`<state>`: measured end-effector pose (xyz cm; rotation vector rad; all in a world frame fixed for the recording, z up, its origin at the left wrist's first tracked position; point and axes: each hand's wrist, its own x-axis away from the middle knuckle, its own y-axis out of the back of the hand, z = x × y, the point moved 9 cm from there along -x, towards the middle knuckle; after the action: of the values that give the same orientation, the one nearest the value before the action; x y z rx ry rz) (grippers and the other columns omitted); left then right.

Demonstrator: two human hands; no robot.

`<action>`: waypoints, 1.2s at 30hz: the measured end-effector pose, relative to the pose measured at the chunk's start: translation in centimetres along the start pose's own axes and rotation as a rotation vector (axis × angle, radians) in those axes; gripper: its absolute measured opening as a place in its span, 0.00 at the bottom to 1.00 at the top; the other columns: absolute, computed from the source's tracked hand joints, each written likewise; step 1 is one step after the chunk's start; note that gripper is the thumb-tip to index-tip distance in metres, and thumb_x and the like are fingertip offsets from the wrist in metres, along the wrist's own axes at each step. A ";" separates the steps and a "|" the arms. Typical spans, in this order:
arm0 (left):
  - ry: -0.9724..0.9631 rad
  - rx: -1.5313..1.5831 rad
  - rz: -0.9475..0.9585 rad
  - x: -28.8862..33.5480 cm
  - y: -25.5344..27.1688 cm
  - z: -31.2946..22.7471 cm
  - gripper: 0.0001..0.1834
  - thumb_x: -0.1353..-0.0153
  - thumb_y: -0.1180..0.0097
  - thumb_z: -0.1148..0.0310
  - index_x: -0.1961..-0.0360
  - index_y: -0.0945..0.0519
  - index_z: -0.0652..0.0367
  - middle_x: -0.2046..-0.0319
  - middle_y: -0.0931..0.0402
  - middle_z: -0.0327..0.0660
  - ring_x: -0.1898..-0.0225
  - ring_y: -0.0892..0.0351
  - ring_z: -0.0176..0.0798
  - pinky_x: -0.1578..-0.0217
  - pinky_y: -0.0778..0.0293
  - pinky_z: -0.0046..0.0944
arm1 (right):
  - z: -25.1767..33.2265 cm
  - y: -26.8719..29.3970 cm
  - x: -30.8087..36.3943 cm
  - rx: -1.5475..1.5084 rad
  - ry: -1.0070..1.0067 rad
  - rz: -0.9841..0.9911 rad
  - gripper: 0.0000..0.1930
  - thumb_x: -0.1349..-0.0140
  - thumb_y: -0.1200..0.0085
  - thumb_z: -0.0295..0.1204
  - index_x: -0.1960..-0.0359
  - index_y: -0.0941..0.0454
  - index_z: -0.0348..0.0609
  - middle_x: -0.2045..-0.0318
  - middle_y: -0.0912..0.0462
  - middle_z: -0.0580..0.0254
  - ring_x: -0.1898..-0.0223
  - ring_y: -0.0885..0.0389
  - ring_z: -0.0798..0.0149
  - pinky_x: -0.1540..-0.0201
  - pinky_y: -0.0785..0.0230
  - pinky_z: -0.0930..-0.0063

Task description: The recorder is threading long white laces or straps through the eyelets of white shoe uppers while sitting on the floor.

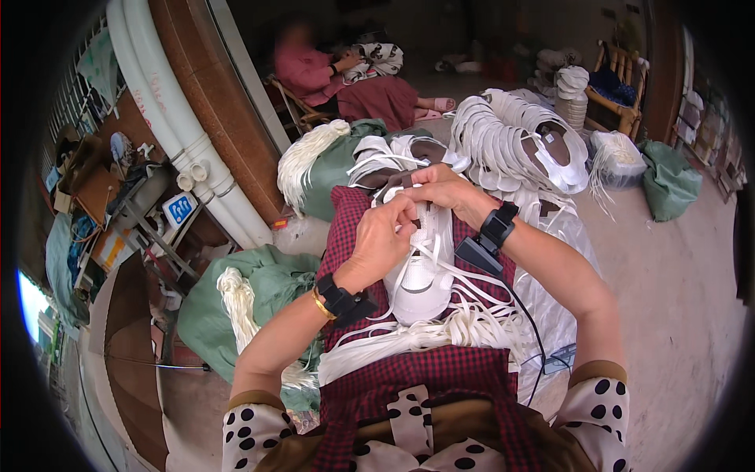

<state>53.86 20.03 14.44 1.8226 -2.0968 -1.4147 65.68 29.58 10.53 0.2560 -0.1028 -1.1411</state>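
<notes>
A white shoe lies across my lap with its toe toward me. White shoelaces run loosely from its lacing area over the toe and sides. My left hand is closed in a pinch at the lacing area, apparently on a lace; the fingertips partly cover it. Farther up, my right hand has its thumb and fingers closed on the shoe near its tongue and collar. A thick bundle of loose white laces rests on the red-and-black checked apron, just before the toe.
Beyond my hands stand long rows of nested white shoe uppers. Green sacks with lace bundles lie at left, beside white pipes. An open umbrella is at lower left. Another person sits at the back, holding something black-and-white.
</notes>
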 end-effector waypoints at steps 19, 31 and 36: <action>0.079 0.602 0.487 -4.1 -1.3 4.2 0.44 0.53 0.25 0.81 0.32 0.31 0.66 0.41 0.26 0.39 0.43 0.27 0.32 0.42 0.28 0.34 | 6.3 -1.6 9.1 0.591 0.556 -0.186 0.15 0.50 0.34 0.20 0.60 0.22 0.36 0.69 0.15 0.57 0.66 0.18 0.58 0.60 0.25 0.64; 0.072 0.463 0.366 -3.6 -0.2 4.0 0.32 0.44 0.37 0.77 0.35 0.28 0.63 0.46 0.21 0.47 0.47 0.21 0.37 0.43 0.27 0.35 | 5.5 13.2 12.2 1.040 0.399 -0.486 0.05 0.50 0.41 0.14 0.72 0.23 0.33 0.76 0.19 0.50 0.71 0.21 0.51 0.65 0.29 0.61; -0.160 0.111 0.051 -2.7 2.1 1.4 0.20 0.47 0.35 0.72 0.51 0.20 0.54 0.39 0.27 0.45 0.45 0.25 0.46 0.43 0.35 0.49 | 1.8 17.0 13.4 1.014 0.222 -0.496 0.05 0.48 0.38 0.18 0.70 0.21 0.33 0.73 0.18 0.52 0.71 0.19 0.58 0.66 0.27 0.67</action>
<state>52.32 22.87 16.32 1.7305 -2.3245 -1.5081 85.89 23.77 15.93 1.3631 -0.4384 -1.4656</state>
